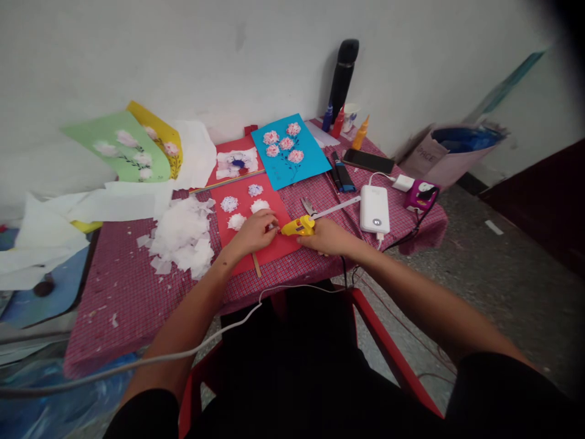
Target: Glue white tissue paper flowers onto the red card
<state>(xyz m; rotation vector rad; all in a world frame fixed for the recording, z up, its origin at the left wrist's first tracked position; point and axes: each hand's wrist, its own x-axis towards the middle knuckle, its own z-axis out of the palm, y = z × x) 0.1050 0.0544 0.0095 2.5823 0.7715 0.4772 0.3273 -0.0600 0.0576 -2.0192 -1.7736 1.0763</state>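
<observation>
My right hand is wrapped around a yellow hot glue gun, whose nozzle points left. A long pale glue stick sticks out of its back. Close to the nozzle, the fingers of my left hand are pinched together over a red sheet of card; what they hold is too small to make out. Crumpled paper flowers, two white and two with bluish tints, lie on the card, among them a white one and a bluish one. A wooden stick rests at the card's near edge.
A heap of torn white paper lies left of the card. Behind stands a blue flower picture. To the right are a white power bank, a phone, paint bottles and a black flask. A white cable crosses my lap.
</observation>
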